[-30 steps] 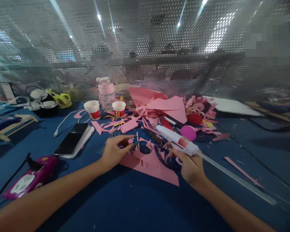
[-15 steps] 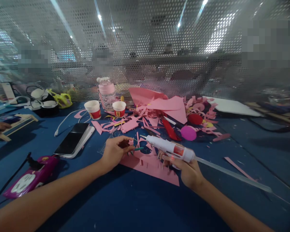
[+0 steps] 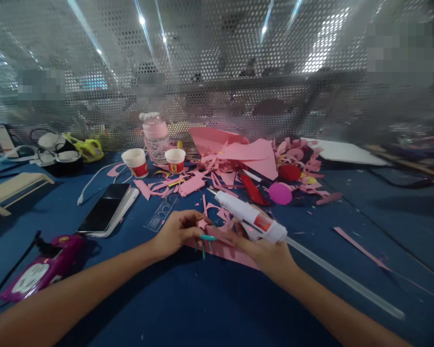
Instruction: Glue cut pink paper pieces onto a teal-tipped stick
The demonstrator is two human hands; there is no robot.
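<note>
Leftmost, near the table's (image 3: pixel 202 308) near-left corner, lies a magenta device (image 3: pixel 39 270), with a phone (image 3: pixel 106 213) farther in and two paper cups (image 3: pixel 135 162) toward the far edge. Around the table's middle, the left hand (image 3: pixel 177 233) pinches a small teal piece (image 3: pixel 207 238) between thumb and fingertips, over a pink paper sheet (image 3: pixel 231 250). Just beside it, the right hand (image 3: pixel 265 253) is curled tight around a white glue gun (image 3: pixel 249 219), nozzle aimed at the far-left, a clear glue stick (image 3: pixel 343 279) trailing toward the near-right corner. Pink scraps (image 3: pixel 260 159) crowd the far edge.
</note>
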